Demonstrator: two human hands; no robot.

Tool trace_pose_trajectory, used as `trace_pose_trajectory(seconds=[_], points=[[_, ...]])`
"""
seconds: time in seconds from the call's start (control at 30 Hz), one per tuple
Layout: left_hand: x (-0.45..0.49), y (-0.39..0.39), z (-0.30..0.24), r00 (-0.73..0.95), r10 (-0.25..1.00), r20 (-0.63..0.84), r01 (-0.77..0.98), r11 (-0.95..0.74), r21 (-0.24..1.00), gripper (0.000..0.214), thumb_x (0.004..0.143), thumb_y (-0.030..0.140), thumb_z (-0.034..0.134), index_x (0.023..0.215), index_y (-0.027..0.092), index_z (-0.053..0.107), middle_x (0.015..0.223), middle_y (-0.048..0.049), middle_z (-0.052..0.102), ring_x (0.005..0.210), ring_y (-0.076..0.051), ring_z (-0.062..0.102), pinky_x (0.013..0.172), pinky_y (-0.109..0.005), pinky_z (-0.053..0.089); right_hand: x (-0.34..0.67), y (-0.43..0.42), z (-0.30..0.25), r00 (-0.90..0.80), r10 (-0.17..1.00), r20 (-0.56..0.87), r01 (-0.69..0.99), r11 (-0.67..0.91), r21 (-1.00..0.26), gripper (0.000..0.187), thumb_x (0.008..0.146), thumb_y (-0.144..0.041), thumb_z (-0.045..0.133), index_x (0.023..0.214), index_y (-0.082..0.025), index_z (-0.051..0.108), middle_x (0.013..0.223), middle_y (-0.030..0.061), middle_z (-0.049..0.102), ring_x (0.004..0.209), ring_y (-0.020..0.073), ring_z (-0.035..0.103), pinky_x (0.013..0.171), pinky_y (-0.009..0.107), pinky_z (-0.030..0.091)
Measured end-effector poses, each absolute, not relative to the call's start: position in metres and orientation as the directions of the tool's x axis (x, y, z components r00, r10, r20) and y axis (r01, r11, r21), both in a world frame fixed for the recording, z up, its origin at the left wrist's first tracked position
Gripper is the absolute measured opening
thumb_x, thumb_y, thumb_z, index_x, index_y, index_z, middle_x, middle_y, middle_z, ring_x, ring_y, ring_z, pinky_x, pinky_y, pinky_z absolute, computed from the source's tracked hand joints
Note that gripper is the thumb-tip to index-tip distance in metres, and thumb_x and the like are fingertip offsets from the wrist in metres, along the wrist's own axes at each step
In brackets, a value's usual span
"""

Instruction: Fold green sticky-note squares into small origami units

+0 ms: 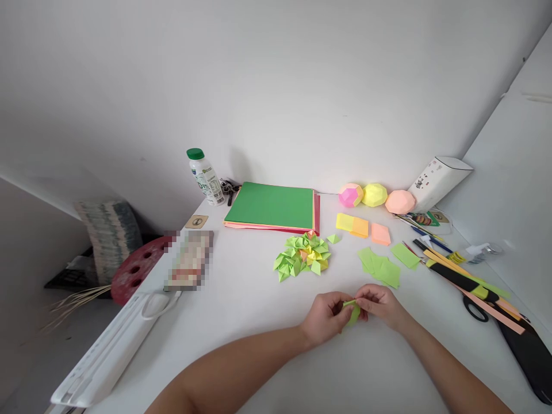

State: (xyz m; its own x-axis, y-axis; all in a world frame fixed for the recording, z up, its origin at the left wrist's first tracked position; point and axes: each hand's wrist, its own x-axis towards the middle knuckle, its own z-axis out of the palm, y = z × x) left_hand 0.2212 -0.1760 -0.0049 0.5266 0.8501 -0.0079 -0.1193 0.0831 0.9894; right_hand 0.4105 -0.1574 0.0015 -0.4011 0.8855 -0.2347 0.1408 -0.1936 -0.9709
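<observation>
Between my two hands is a small green paper piece, partly hidden by the fingers. My left hand is closed on its left side, thumb on top. The fingertips of my right hand pinch its upper right edge. Beyond the hands lies a heap of small folded paper units, mostly green with some yellow and orange. To the right, several loose green paper squares are fanned out on the white table. One more green stack sits beside them.
Yellow, orange and pink sticky-note pads lie behind, below three faceted paper balls. A stack of coloured sheets and a bottle stand by the wall. At right are a utility knife, scissors and paper strips.
</observation>
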Motion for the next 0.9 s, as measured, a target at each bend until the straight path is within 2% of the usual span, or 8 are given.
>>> trace_pose_trajectory(seconds=[0.23,0.43,0.9], points=[[0.222,-0.177,-0.007,0.464,0.886,-0.024,-0.076,0.067,0.995,0.030,0.081,0.038,0.053,0.096,0.012,0.060,0.066,-0.0007,0.056,0.049,-0.007,0.043,0.046,-0.020,0.035,0.415,-0.160,0.001,-0.381,0.895,-0.233,0.129,-0.198,-0.972,0.024,0.077,-0.039,0.064,0.077,-0.015,0.058,0.058,0.0009,0.061,0.051,0.0128,0.056,0.049,0.025,0.047],[0.224,-0.176,-0.013,0.448,0.893,-0.047,-0.084,0.094,0.992,0.037,0.076,0.043,0.058,0.098,0.013,0.055,0.063,0.0030,0.048,0.044,-0.006,0.041,0.043,-0.021,0.035,0.422,-0.161,0.000,-0.366,0.898,-0.245,0.141,-0.207,-0.968,0.026,0.075,-0.041,0.065,0.076,-0.016,0.058,0.058,0.0003,0.060,0.052,0.0139,0.058,0.050,0.026,0.047],[0.220,-0.175,-0.017,0.473,0.881,0.014,-0.050,0.011,0.999,0.024,0.078,0.030,0.058,0.095,0.014,0.056,0.068,0.0006,0.052,0.047,-0.005,0.040,0.045,-0.019,0.034,0.420,-0.162,0.001,-0.368,0.893,-0.258,0.179,-0.204,-0.962,0.026,0.075,-0.041,0.065,0.078,-0.016,0.061,0.063,0.0008,0.060,0.053,0.0134,0.058,0.050,0.026,0.049]])
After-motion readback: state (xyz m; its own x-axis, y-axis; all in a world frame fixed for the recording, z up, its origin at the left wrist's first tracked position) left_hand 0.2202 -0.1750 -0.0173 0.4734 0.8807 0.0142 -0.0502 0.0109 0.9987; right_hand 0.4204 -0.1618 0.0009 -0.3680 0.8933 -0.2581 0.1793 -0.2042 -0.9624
